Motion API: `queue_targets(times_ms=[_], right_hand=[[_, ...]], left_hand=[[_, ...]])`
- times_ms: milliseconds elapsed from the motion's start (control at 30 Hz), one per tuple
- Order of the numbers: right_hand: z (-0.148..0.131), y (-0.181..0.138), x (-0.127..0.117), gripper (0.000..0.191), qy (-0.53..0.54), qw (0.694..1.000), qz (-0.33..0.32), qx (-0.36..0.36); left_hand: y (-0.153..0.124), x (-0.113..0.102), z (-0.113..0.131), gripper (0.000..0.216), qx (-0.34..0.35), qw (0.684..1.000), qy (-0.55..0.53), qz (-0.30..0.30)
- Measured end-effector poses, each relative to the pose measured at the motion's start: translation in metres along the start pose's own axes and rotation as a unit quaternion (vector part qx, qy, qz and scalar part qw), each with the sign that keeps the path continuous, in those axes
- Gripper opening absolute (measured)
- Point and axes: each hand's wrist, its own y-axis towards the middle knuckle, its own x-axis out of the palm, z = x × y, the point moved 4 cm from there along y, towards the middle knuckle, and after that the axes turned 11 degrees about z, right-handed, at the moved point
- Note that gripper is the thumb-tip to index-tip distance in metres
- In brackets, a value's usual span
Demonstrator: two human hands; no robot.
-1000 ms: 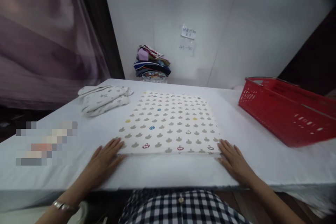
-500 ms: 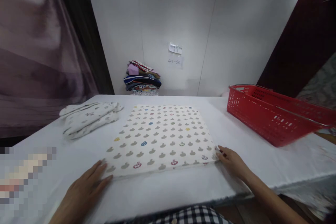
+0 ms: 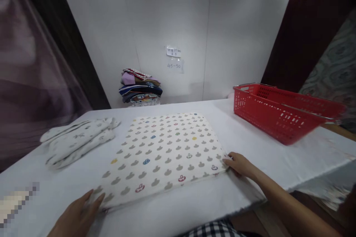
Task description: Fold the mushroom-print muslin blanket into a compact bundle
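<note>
A folded cream cloth (image 3: 164, 148) printed with grey mushroom shapes and a few coloured ones lies flat on the white table in front of me. At its near left corner, my left hand (image 3: 78, 213) has thumb and fingers closed on the edge, and that corner looks slightly raised. My right hand (image 3: 240, 163) pinches the near right corner between thumb and fingers. To the left, apart from both hands, rests a loosely folded white cloth (image 3: 79, 139) with a faint grey print.
A red plastic basket (image 3: 267, 113) stands on the right of the white table (image 3: 214, 196). Several folded fabrics form a stack (image 3: 140, 87) by the back wall, left of paper notes (image 3: 174, 59). A purple curtain (image 3: 25, 81) hangs at the left.
The view has turned to the right and tilted slightly. Both hands stay at the near corners of the mushroom-print cloth, whose near left corner appears closer and a little raised.
</note>
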Motion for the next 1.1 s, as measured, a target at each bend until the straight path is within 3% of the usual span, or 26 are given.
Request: queue_targets(times_ms=[100,267,433,600,733,867,967,1100], right_hand=[[0.001,-0.003,0.002,0.027,0.034,0.999,-0.027,0.024],[0.007,-0.003,0.004,0.03,0.102,0.994,-0.019,0.046],[0.007,-0.009,0.011,0.035,0.304,0.947,-0.019,0.098],[0.008,-0.017,0.014,0.072,0.388,0.906,0.023,0.166],[0.013,-0.013,0.018,0.097,0.399,0.898,0.025,0.183],[0.014,-0.004,0.021,0.105,0.414,0.886,0.014,0.208],[0.001,-0.002,0.018,0.104,0.404,0.898,0.035,0.172],[-0.026,-0.005,0.01,0.099,0.393,0.909,0.097,0.098]], left_hand=[[-0.003,-0.018,0.016,0.07,-0.087,0.996,-0.022,-0.005],[-0.009,-0.038,0.03,0.057,-0.191,0.979,-0.056,-0.041],[-0.015,-0.045,0.036,0.042,-0.218,0.973,-0.07,-0.032],[-0.02,-0.042,0.04,0.039,-0.228,0.972,-0.051,-0.029],[-0.013,-0.045,0.045,0.039,-0.16,0.986,-0.028,0.033],[-0.005,-0.042,0.08,0.035,-0.04,0.994,-0.072,0.078],[-0.004,-0.03,0.132,0.032,0.047,0.985,-0.164,0.033],[-0.007,-0.021,0.223,0.03,0.167,0.944,-0.281,-0.054]])
